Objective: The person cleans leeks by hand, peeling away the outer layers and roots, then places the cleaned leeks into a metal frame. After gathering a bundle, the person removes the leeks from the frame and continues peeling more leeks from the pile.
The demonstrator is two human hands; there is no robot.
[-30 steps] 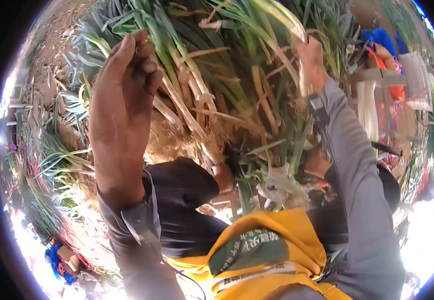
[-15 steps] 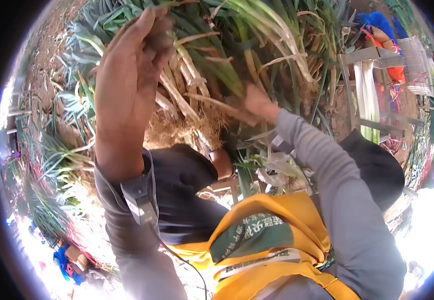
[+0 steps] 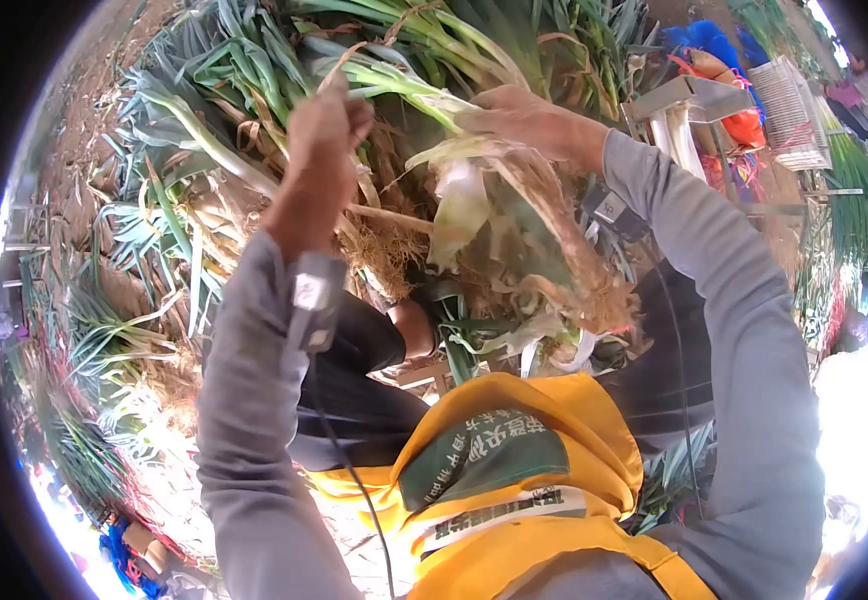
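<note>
A leek (image 3: 529, 185) with dry, peeling outer leaves hangs slanting down to the right, its roots near my right knee. My right hand (image 3: 529, 122) is wrapped round its upper stalk. At the upper left, my left hand (image 3: 326, 135) is closed on a dry leaf (image 3: 342, 62) close to the green leaves. Beneath and beside both hands lies a pile of leeks (image 3: 244, 80) with green tops and brown roots. Peeled leaf scraps (image 3: 554, 345) lie below the held leek, between my knees.
A metal frame (image 3: 694, 98) holding white leek stalks stands at the upper right. Beyond it are blue and orange bags (image 3: 704, 45), a white crate (image 3: 789, 115) and green bundles (image 3: 859, 190). More leeks (image 3: 104, 330) cover the ground at the left.
My right hand has moved up and now holds a leek with loose leaves. My left hand has lowered from its raised, flat pose and closed on a dry leaf.
</note>
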